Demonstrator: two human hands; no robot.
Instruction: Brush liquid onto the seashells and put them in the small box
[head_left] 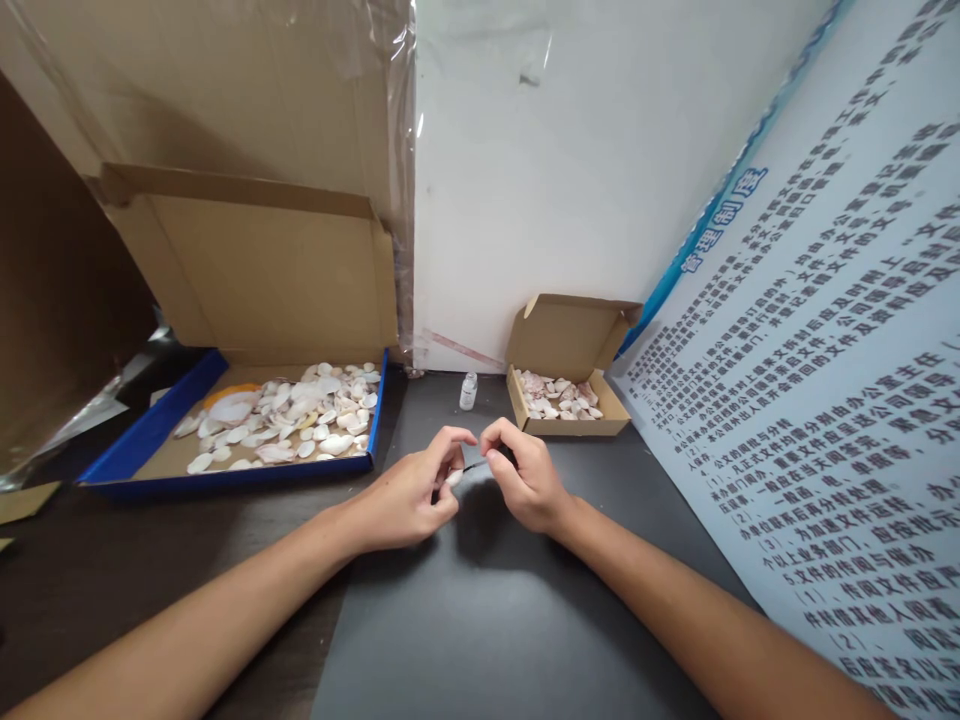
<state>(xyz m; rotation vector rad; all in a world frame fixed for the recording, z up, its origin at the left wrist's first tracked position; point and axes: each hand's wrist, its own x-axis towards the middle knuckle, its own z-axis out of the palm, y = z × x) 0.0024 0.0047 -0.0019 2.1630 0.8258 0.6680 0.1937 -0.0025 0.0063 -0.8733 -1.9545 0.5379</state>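
Observation:
In the middle of the head view, my left hand (416, 495) is closed on a small white seashell (454, 478), pinched between thumb and fingers. My right hand (525, 475) faces it, thumb and forefinger curled together in a pinch. A thin dark strand (474, 466) shows in the narrow gap between the hands. Its ends are hidden, and I cannot tell what the right fingertips hold. The two hands nearly touch at the forefingers. Just beyond them stands a small bottle (468, 392) with a pale label.
A blue-sided cardboard box (150, 430) at left holds many loose seashells (300, 410). At the back right, a smaller open carton (577, 428) contains more shells. A dark grey mat (480, 640) lies under my hands. A printed board (825, 350) leans along the right.

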